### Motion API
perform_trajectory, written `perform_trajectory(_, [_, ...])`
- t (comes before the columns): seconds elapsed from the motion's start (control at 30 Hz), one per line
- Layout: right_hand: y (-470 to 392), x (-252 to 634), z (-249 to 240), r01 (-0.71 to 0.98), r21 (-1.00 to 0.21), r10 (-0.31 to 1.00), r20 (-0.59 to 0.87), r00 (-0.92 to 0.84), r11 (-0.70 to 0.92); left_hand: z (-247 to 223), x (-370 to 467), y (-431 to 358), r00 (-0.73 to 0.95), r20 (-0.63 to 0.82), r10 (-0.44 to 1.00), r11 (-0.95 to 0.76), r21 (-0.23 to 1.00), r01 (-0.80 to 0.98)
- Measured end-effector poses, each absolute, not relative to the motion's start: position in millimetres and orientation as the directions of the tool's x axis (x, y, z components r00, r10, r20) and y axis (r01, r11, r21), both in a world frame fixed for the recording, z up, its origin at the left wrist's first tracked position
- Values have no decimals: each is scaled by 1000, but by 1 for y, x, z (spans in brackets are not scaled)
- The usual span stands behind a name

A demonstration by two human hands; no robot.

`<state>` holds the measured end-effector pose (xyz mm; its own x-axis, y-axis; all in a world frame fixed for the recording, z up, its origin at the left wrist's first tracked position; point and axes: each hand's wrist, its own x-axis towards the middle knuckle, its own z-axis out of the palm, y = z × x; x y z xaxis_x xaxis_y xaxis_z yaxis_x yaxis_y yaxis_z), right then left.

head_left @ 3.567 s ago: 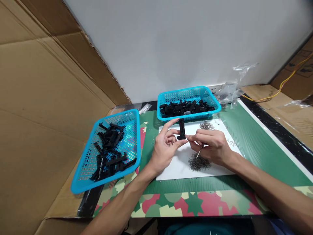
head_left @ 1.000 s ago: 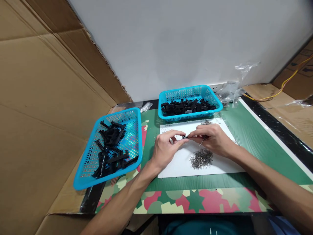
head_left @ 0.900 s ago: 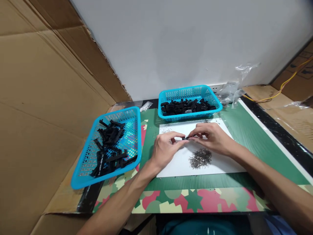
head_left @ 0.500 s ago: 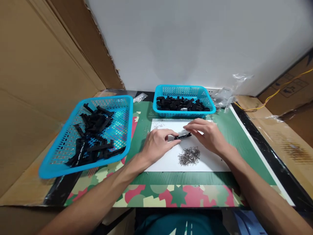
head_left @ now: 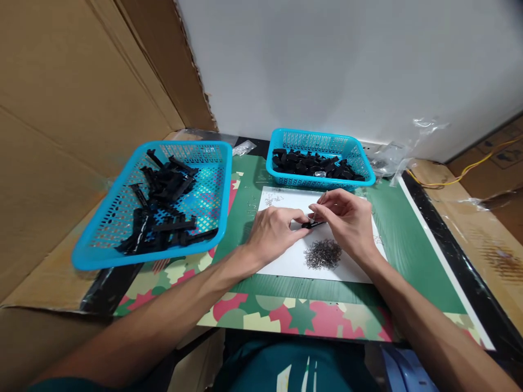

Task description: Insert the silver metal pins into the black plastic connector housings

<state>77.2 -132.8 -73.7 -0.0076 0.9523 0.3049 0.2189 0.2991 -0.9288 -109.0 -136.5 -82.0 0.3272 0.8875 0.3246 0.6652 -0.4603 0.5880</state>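
My left hand (head_left: 274,231) pinches one end of a slim black plastic part (head_left: 312,224) between thumb and fingertips, above a white sheet (head_left: 281,265). From the other side, my right hand (head_left: 350,220) has closed its thumb and fingers close over the same part, covering its right end. Whatever small thing sits in the right fingertips is too hidden to name. Just below the hands lies a pile of small bent metal clips (head_left: 322,254). A few loose clips (head_left: 271,199) are scattered near the sheet's upper left corner.
To the left stands a blue basket (head_left: 226,207) with several long black parts. A second blue basket (head_left: 281,178), full of black pieces, stands at the back by the wall. A plastic bag (head_left: 390,158) and yellow cable (head_left: 466,173) lie at the right rear. Cardboard walls flank the table.
My right hand has come down onto the black part, its fingers now pinched over the right end. The left hand keeps its hold. The whole view has shifted slightly.
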Motion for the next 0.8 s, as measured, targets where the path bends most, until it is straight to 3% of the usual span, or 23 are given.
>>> perform_trajectory(0.53, [-143, 76, -71, 474, -756, 883, 455, -116, 452, -81, -106, -136, 308, 282, 909, -417, 651, 634])
perform_trajectory(0.67, [-144, 74, -78, 430, -794, 893, 444, -74, 430, -81, -108, -135, 310, 263, 914, -404, 670, 623])
perform_trajectory(0.8, [-138, 77, -78, 262, -893, 921, 388, 40, 365, -83, -111, -133, 319, 246, 915, -396, 688, 607])
